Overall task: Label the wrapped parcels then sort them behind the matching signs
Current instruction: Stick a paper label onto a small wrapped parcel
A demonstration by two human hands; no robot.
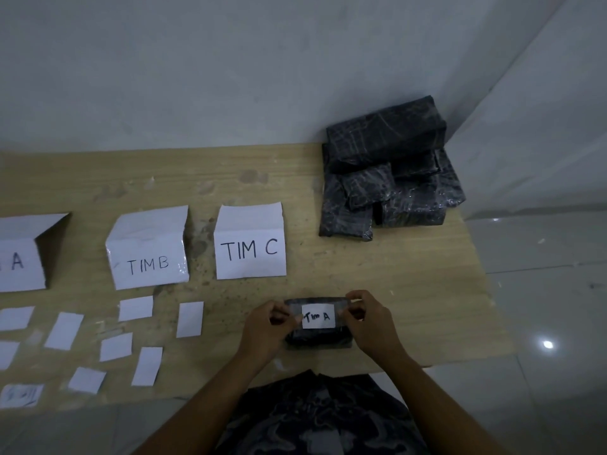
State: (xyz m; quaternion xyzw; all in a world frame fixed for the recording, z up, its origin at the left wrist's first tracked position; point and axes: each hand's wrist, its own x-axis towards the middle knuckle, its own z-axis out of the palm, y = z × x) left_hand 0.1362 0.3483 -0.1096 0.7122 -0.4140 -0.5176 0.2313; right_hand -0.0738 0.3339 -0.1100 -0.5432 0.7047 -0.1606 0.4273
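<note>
Two bare forearms (pixel 210 399) are reaching in from the near edge over a pale wooden bench (pixel 427 290). The left hand (pixel 267 320) and right hand (pixel 364 318) are each pinching one end of a small white paper label (pixel 318 316) reading "Tim A". They are holding it on a small dark plastic-wrapped parcel (pixel 315 339) lying directly between them, its long axis running left to right. The folded white sign (pixel 18 257) ending in "A" is standing far left, beyond the "TIM B" sign (pixel 147 254) and "TIM C" sign (pixel 249 251), so the left hand is sitting nearer to it.
</note>
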